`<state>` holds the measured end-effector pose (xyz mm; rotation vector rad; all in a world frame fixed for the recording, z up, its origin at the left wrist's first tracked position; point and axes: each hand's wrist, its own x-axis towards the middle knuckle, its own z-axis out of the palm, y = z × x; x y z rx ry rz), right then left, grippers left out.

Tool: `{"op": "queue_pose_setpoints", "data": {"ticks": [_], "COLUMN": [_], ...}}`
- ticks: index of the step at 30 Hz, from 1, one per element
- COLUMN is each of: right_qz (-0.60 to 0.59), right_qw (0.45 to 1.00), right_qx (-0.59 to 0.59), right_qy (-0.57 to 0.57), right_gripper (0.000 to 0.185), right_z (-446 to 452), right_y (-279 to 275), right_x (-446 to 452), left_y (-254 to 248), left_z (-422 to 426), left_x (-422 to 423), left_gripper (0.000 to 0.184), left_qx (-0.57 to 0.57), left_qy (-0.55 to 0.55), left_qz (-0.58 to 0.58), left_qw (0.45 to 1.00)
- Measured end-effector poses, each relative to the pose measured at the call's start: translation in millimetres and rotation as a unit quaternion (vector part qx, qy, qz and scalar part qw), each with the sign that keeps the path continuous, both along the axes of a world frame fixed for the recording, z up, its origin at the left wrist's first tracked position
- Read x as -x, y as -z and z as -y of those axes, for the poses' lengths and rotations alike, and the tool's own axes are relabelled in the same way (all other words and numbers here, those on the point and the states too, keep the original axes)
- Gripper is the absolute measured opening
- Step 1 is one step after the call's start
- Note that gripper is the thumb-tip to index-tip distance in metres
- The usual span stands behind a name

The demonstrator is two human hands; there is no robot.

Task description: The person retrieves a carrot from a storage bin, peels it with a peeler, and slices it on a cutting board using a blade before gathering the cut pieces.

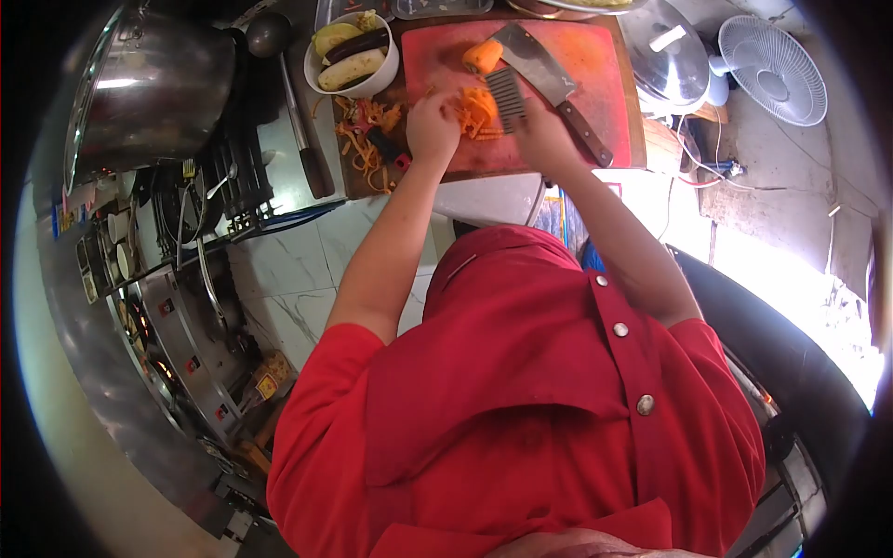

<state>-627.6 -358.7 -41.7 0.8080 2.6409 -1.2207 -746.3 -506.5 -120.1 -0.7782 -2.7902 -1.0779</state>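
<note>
My right hand (542, 138) grips a crinkle cutter (505, 96), its ridged metal blade beside the cut carrot (478, 110) on the red cutting board (595, 56). At the carrot's left side, my left hand (433, 126) has its fingers curled against the pieces; the fingertips are partly hidden. A larger carrot chunk (482, 57) lies farther back. Next to it rests a cleaver (538, 63) with a wooden handle. Left of my left hand are orange peelings (365, 166) and a black-and-red handled tool (386, 147), perhaps a peeler.
A white bowl (391, 67) holds eggplants, partly peeled, and other vegetables. To the left are a long-handled ladle (296, 102) and a large steel pot (158, 93). A lidded pot (665, 56) and a white fan (774, 70) stand at the right.
</note>
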Motion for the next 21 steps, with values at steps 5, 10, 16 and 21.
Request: {"op": "queue_pose_setpoints", "data": {"ticks": [5, 10, 16, 21], "right_qz": [-0.043, -0.057, -0.021, 0.058], "right_qw": [0.996, 0.992, 1.0, 0.987], "right_qx": [-0.048, -0.04, 0.001, -0.006], "right_qy": [0.064, 0.101, 0.014, -0.152], "right_gripper": [0.025, 0.025, 0.026, 0.027], "right_z": [-35.3, -33.9, -15.8, 45.0], "right_y": [8.9, 17.5, 11.8, 19.9], "right_x": [-47.6, -66.1, -54.4, -10.6], "left_y": [-37.3, -26.5, -34.7, -47.3], "left_z": [-25.6, -29.0, -16.0, 37.6], "left_x": [-12.3, -2.2, 24.3, 39.8], "left_gripper": [0.032, 0.036, 0.025, 0.025], "left_qx": [0.188, 0.143, -0.092, -0.097], "left_qy": [0.019, 0.055, 0.068, -0.058], "left_qz": [-0.009, 0.012, 0.289, 0.327], "left_qw": [0.982, 0.988, 0.95, 0.938]}}
